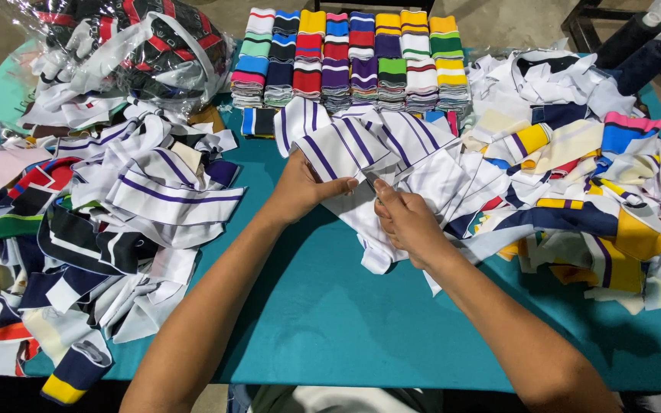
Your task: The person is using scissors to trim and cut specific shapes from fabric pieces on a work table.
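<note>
Here, both hands meet over a white knit strip with purple stripes (346, 145), which lies near the middle of the teal table (346, 321), just in front of the neat stacks of folded striped collars (350, 57) at the far edge. The left hand (304, 187) is closed on the strip, thumb on top and fingers curled under the cloth. The right hand (407, 222) sits just beside it, its fingers drawn in narrow around the lower end of the same white cloth and around something small and slim at the fingertips; what that is cannot be told.

Left of the strip lies a loose heap of white and purple striped pieces (154, 183), mixed toward the table's left edge with navy, red, green and yellow scraps. Beyond that heap, at the far left corner, sits a clear plastic bag (131, 46) stuffed with dark, red-trimmed pieces. Right of the strip spreads a larger pile of mixed scraps (590, 183) in white, yellow, navy and pink, touching the strip's right end. Two dark thread cones (640, 50) stand behind that pile, at the far right corner.
</note>
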